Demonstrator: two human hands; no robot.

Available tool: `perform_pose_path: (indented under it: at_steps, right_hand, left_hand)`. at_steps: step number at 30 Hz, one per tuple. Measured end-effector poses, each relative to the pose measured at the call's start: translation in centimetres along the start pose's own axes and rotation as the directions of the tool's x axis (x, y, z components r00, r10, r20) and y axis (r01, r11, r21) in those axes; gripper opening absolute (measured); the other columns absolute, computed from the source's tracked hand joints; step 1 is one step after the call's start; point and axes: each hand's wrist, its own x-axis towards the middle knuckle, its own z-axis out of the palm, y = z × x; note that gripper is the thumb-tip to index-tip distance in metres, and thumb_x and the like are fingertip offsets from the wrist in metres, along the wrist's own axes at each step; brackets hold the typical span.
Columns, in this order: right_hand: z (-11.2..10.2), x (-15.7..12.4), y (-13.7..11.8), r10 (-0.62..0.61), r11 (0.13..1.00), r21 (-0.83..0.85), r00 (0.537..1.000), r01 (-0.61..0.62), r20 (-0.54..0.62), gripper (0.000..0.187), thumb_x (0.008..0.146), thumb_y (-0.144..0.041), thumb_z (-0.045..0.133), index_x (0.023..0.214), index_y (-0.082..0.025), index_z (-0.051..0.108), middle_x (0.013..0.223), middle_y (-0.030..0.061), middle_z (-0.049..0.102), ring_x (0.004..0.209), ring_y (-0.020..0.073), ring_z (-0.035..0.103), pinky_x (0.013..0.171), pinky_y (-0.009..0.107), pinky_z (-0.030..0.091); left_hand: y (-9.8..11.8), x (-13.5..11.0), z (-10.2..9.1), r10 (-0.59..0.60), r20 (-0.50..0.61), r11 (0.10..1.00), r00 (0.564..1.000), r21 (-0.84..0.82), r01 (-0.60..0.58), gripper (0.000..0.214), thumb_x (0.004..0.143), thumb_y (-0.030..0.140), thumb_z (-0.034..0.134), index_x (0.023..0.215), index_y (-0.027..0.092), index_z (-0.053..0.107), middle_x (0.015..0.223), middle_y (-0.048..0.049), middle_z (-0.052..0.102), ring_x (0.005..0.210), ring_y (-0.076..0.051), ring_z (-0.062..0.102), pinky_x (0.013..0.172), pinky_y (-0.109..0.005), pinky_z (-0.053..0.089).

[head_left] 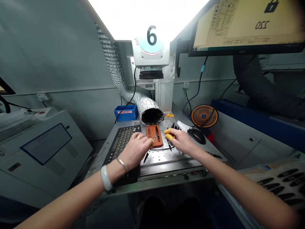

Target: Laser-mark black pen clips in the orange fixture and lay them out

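The person's left hand (135, 150) sits over the middle of a perforated steel worktable (166, 165), its fingers closed around a slim black knife (146, 156). The knife's long axis runs diagonally, with the narrow end up and to the right, toward an orange silicone pad (154, 141), and the other end down and to the left, below the hand. Part of it is hidden by the fingers, so I can't see exactly how they grip it. The pad lies lengthwise, pointing away from the person, and a dark blade (157, 133) rests in it along the same line. The right hand (181, 140) is just beside the pad, its curled fingers (168, 131) capped in yellow finger cots and hovering over a cluster of black pieces (175, 127); I can't tell whether they hold anything. A black keyboard (121, 141) lies left of the pad, and a black mouse (196, 136) lies right of the hand. Beyond them are a foil duct (149, 109), a blue bin (125, 113) and an orange fan (204, 116), while a white machine head (150, 54) marked 6 stands above the table.
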Motion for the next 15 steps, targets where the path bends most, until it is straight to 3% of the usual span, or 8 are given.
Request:
perform_pose_path:
  at_steps: [3,5,7,9,12,15]
  right_hand:
    - [-1.2,-2.5,-0.8,0.013,1.000,0.017,1.000,-0.014,0.020,0.022,0.083,-0.022,0.047,0.095,-0.023,0.065,0.079,-0.0003,0.065,0.066,0.0145,0.055,0.057,0.023,0.034]
    - [-1.9,-3.8,-1.0,0.018,0.999,0.037,0.999,-0.019,0.029,0.022,0.083,-0.022,0.047,0.095,-0.023,0.065,0.079,-0.0005,0.065,0.066,0.0141,0.054,0.057,0.023,0.034]
    - [-2.5,-4.8,-1.0,0.022,0.998,0.064,1.000,-0.023,0.022,0.023,0.083,-0.023,0.047,0.096,-0.022,0.066,0.082,0.0004,0.066,0.068,0.0146,0.056,0.058,0.023,0.035]
    - [-3.1,-5.5,-1.0,0.024,0.996,0.083,1.000,-0.025,0.009,0.024,0.083,-0.024,0.046,0.096,-0.022,0.066,0.085,0.0014,0.066,0.071,0.0154,0.057,0.060,0.024,0.037]
    - [-3.9,-6.4,-1.2,0.028,0.996,0.089,1.000,-0.028,0.006,0.024,0.083,-0.024,0.045,0.095,-0.021,0.065,0.087,0.0020,0.066,0.072,0.0157,0.057,0.061,0.024,0.038]
    - [-4.7,-7.3,-1.3,0.038,0.996,0.085,0.999,-0.040,0.035,0.024,0.084,-0.025,0.044,0.096,-0.019,0.064,0.088,0.0022,0.065,0.071,0.0150,0.056,0.060,0.024,0.037]
  left_hand:
    - [3.0,-1.2,-0.9,0.115,-0.021,0.993,0.993,0.009,-0.115,0.018,0.092,0.016,0.034,0.086,0.021,0.050,0.083,-0.0025,0.061,0.089,-0.017,0.051,0.100,-0.037,0.026]
    - [2.8,-1.3,-0.6,0.057,0.007,0.998,0.998,-0.024,-0.057,0.017,0.091,0.014,0.034,0.088,0.022,0.049,0.089,-0.0026,0.061,0.094,-0.018,0.051,0.101,-0.036,0.025]
    - [0.8,-0.9,0.2,-0.122,0.065,0.991,0.990,-0.048,0.126,0.016,0.088,0.010,0.035,0.089,0.021,0.047,0.097,-0.0033,0.062,0.100,-0.019,0.051,0.098,-0.036,0.027]
    - [-2.4,-0.2,1.2,-0.335,0.118,0.940,0.935,-0.034,0.341,0.020,0.083,0.007,0.034,0.094,0.020,0.045,0.101,-0.0056,0.061,0.102,-0.020,0.052,0.095,-0.036,0.029]
    - [-7.3,0.8,2.6,-0.493,0.149,0.867,0.857,0.005,0.498,0.024,0.080,0.005,0.032,0.099,0.017,0.041,0.098,-0.0109,0.062,0.098,-0.024,0.055,0.088,-0.038,0.033]
    - [-10.1,1.4,3.7,-0.547,0.199,0.832,0.813,0.027,0.554,0.020,0.081,0.010,0.033,0.098,0.018,0.039,0.095,-0.0101,0.062,0.094,-0.024,0.058,0.081,-0.035,0.036]
